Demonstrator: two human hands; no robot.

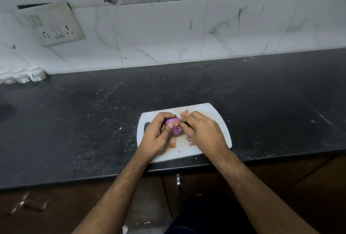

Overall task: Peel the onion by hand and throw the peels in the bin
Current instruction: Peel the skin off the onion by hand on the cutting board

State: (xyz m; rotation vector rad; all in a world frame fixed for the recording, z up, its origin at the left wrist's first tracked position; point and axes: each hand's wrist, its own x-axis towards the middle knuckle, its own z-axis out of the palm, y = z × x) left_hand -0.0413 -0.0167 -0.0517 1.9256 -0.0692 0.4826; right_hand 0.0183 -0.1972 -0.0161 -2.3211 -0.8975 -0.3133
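Note:
A purple onion (174, 128) is held just above a white cutting board (215, 115) near the counter's front edge. My left hand (156, 136) wraps around the onion from the left, thumb pressed on its front. My right hand (203, 132) comes in from the right, fingertips pinching a loose papery peel at the onion's top. Several torn peels lie on the board: one at the back (184, 113), one below the onion (172, 143), and reddish bits (190, 142) partly under my right hand. No bin is in view.
The board sits on a dark speckled counter (84, 121) backed by a white marble-tiled wall. White figurines (22, 75) stand at the far left. A socket plate (54, 25) is on the wall. Brown cabinet doors with a metal handle (177, 182) lie below.

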